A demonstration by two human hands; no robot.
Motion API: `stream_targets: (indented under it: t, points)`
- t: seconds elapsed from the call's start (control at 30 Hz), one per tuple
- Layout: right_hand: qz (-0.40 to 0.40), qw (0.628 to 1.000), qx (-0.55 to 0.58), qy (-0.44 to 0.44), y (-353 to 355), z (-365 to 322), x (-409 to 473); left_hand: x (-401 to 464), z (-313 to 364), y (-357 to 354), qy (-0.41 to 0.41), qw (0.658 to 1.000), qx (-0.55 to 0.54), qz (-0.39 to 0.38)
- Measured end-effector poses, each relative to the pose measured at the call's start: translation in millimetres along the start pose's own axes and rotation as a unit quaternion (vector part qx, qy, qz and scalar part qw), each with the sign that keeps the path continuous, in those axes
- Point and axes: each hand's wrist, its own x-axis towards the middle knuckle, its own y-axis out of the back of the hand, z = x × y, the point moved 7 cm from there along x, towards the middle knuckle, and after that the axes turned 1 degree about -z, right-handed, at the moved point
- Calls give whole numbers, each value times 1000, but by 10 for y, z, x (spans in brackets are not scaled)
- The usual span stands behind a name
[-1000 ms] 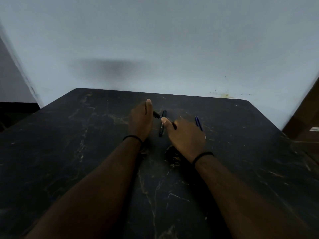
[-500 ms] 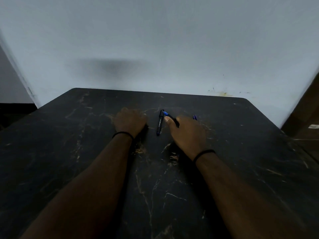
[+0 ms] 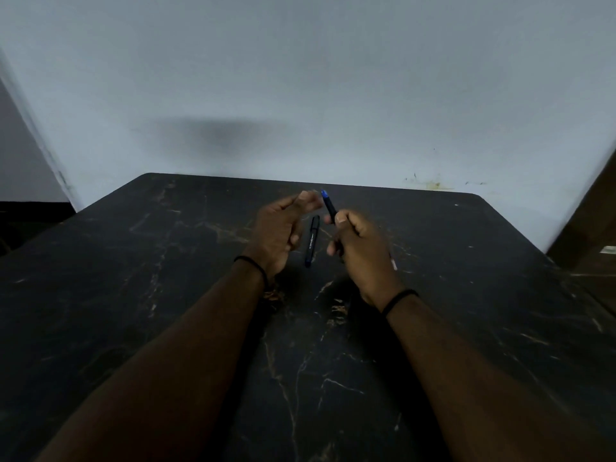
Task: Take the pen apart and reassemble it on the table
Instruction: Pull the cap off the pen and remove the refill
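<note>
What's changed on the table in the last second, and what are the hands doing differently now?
The right hand has lifted off the table and grips a black pen part with a blue end, angled up. The left hand, which rested fisted on the table half a second ago, has risen with fingers loosely open beside that end. The other black pen piece still lies between them on the dark marble table.

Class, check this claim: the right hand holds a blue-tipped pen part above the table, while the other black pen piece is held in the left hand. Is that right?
Not quite. In the head view the right hand does hold the blue-tipped pen part, but the black pen piece lies on the table between the hands; the left hand holds nothing that shows.
</note>
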Motion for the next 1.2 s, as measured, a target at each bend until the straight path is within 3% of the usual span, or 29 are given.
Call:
stream_targets:
  t: [0.17, 0.33, 0.43, 0.63, 0.83, 1.03, 1.2]
  points:
    - [-152, 960, 182, -151, -182, 111, -36, -37, -34, -145, 54, 986, -91, -128]
    - [-244, 891, 302, -236, -263, 107, -143, -84, -27, -225, 73, 969, -141, -191]
    - [-264, 873, 324, -253, -258, 123, -169, -100, -17, -245, 72, 967, -140, -199]
    - [-241, 912, 256, -213, -282, 149, -107, -109, 66, -265, 31, 981, -143, -130]
    - [-154, 970, 136, -133, -167, 181, -23, -93, 48, -214, 24, 991, -113, -67]
    - [-68, 989, 89, -94, -67, 138, 10, -79, -21, -48, 43, 996, -83, 2]
    - [-53, 991, 84, -85, -29, 123, -3, -90, -30, -50, 51, 996, -64, 17]
